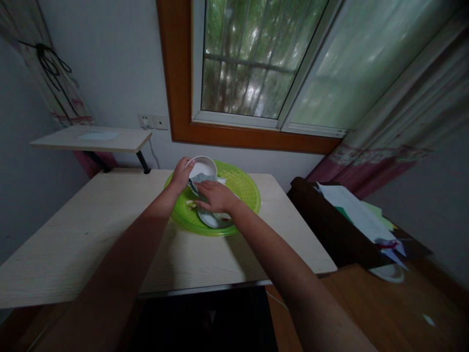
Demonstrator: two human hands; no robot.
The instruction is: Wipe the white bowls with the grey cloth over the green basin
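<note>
A round green basket [245,188] sits at the far side of the pale wooden table [110,230]. My left hand [181,174] grips the rim of a small white bowl [203,166], tilted up over the basket. My right hand [214,195] lies closed on a grey cloth [201,179] pressed against the bowl. Below my right hand a white plate [210,219] rests in the basket, partly hidden by my wrist.
A small shelf [91,138] juts from the wall at the left, with a wall socket [153,121] beside it. A dark side table [330,225] at the right carries papers [351,208]. A window [252,63] and curtains [403,127] lie beyond.
</note>
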